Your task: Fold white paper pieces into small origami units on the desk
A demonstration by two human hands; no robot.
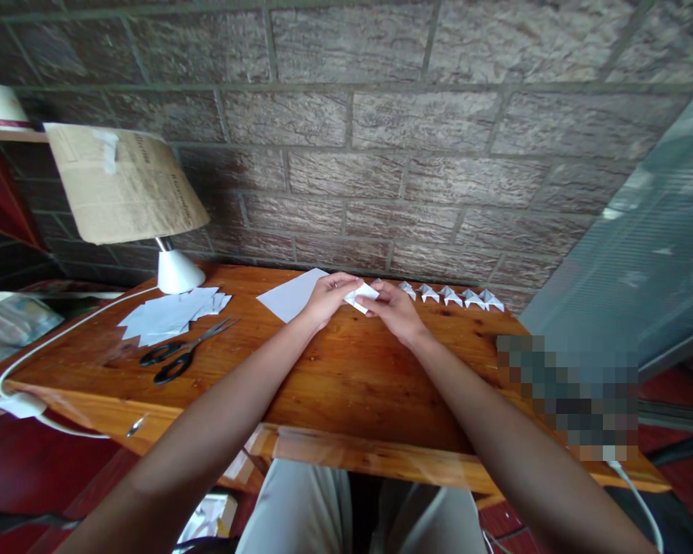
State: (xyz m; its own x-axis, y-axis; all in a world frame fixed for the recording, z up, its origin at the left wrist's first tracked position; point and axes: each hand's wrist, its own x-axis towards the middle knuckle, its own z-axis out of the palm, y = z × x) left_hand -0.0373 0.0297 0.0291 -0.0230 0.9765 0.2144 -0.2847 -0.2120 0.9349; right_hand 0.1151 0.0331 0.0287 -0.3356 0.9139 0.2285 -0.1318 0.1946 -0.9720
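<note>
A small folded piece of white paper [360,295] is held up between both hands over the back half of the wooden table. My left hand [326,297] pinches its left side, fingers closed. On the other side my right hand [397,309] grips the right edge with thumb and fingers. Behind the left hand a larger white sheet [289,296] lies flat. To the right, several folded white paper pieces [450,295] stand in a row along the wall, the nearest ones partly hidden by my right hand.
Black-handled scissors [188,354] lie on the left of the table [346,377], beside a pile of white paper sheets [170,314]. A lamp [179,271] with a paper shade stands at the back left, its white cord trailing forward. A blurred-out object [571,396] occupies the right end.
</note>
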